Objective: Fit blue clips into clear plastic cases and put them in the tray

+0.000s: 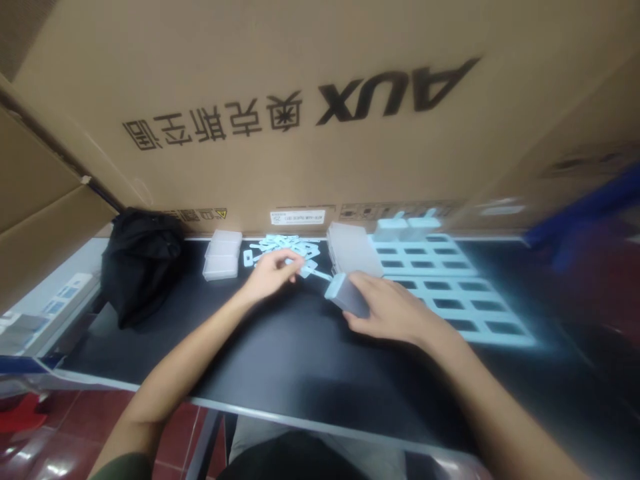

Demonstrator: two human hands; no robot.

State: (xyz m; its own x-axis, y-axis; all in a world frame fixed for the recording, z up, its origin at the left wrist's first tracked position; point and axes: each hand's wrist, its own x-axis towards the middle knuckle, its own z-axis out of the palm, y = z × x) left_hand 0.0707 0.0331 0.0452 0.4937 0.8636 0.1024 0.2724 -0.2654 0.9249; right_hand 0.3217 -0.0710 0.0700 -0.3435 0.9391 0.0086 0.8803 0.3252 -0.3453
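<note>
Near the middle of the table, my right hand [387, 307] is wrapped round a small greyish translucent box [354, 299] with a light-blue top, tilted toward the left. A thin light-blue stick-like piece [318, 271] runs from that top to my left hand [277, 272], whose thumb and fingers pinch its far end. Whether the stick is joined to the top cannot be made out. Just behind my left hand lies a pile of light-blue flat pieces with handles [285, 245]. A stack of translucent plastic boxes [354, 247] stands behind my right hand.
To the right lie light-blue frames with rectangular openings [473, 285]; two boxes with light-blue tops [406, 228] stand at their back. Translucent boxes [223, 255] and a black cloth bundle [143, 267] are on the left. A large cardboard carton [240, 173] walls off the back.
</note>
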